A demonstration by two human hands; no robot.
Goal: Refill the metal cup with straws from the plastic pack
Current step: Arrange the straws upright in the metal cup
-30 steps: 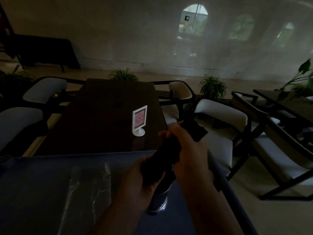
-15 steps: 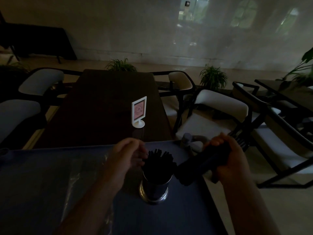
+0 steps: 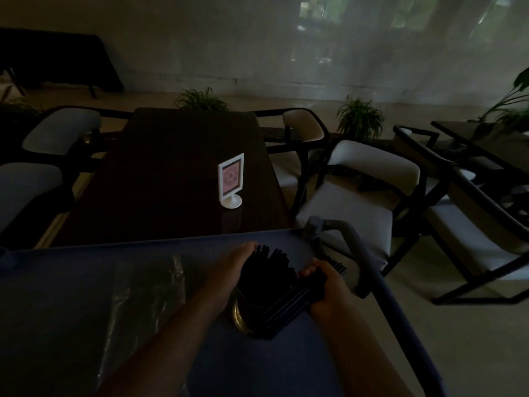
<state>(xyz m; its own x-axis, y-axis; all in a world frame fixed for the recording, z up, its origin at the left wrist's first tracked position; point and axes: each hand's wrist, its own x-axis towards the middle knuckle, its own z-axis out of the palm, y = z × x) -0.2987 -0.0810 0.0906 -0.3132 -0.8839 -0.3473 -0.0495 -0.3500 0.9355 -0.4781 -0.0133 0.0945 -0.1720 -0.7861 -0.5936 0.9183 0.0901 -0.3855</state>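
The left hand curved its fingers against the black straws standing in the metal cup; the right hand, just right of the cup, was wrapped around a tilted straw bundle; the plastic pack lay flat, left of the cup, on the blue cart.

Head camera looks forward and down, close over the cart top.
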